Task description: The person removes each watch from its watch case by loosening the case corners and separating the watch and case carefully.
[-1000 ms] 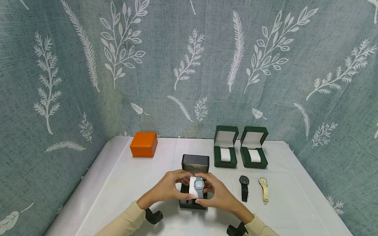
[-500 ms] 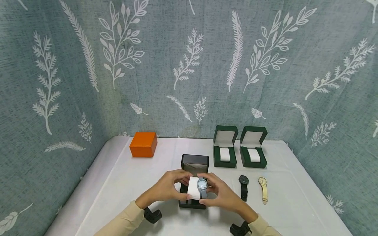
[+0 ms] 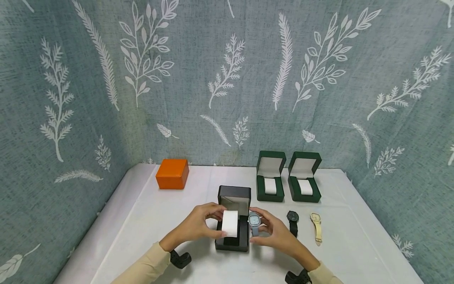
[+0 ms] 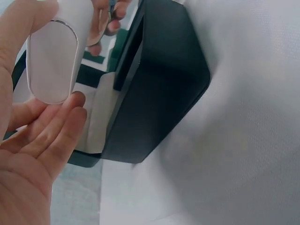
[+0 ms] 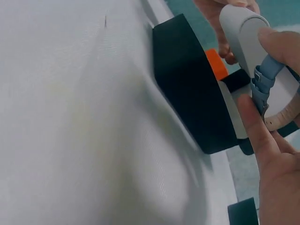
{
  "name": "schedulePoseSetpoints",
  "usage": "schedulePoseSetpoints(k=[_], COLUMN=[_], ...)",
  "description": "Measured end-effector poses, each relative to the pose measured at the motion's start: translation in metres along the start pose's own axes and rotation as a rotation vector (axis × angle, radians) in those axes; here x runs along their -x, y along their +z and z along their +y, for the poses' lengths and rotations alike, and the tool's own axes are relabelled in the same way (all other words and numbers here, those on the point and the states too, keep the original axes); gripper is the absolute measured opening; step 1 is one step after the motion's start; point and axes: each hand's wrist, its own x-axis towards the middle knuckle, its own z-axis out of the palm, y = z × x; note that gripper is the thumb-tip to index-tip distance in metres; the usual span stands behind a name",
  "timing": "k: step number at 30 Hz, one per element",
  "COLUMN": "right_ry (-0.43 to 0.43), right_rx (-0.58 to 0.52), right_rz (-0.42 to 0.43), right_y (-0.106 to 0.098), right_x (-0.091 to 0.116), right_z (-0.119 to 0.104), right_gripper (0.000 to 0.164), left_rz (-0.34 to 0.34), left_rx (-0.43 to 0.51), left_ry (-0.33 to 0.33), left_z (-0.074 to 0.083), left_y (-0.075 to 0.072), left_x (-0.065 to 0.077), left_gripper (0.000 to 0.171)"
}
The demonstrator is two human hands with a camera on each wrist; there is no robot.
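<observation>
My left hand (image 3: pixel 200 224) grips a white watch cushion (image 3: pixel 229 223) by its two ends, above the open black watch box (image 3: pixel 232 245). In the left wrist view the cushion's rounded end (image 4: pixel 52 63) faces the camera, thumb over it and fingers under. A light-blue watch (image 3: pixel 254 221) with a squarish face is pinched in my right hand (image 3: pixel 274 232), just right of the box and apart from the cushion. The right wrist view shows the watch's buckled blue strap (image 5: pixel 263 82) between thumb and fingers, its loop closed.
An orange box (image 3: pixel 172 174) stands closed at the back left. Two open green watch boxes (image 3: pixel 270 196) (image 3: pixel 305 196) with white cushions stand at the back right. Nearer lie a black watch (image 3: pixel 293 223) and a gold watch (image 3: pixel 317 228) on the white tabletop (image 3: pixel 142 221).
The blue watch has come off the cushion toward the right in my right hand. My left hand, still holding the cushion, has shifted slightly left.
</observation>
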Motion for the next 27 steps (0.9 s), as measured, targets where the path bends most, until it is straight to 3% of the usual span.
schedulePoseSetpoints(k=[11,18,27], right_ry=[0.077,0.191,0.208], right_rx=[-0.003,0.027,0.088], right_rz=[0.114,0.188,0.263], right_y=[-0.0071,-0.0091,-0.0088], right_x=[0.0068,0.0086,0.0102], right_z=[0.0056,0.0056,0.0101], right_gripper=[0.086,0.085,0.070], left_rz=[-0.002,-0.004,-0.001], left_rx=[-0.005,-0.013,-0.002], left_ry=[-0.003,-0.022,-0.028], left_z=[-0.0012,-0.0029,-0.0032], left_y=[0.0010,0.0012,0.0014], left_x=[0.0011,0.0013,0.0023], left_gripper=[0.064,0.065,0.066])
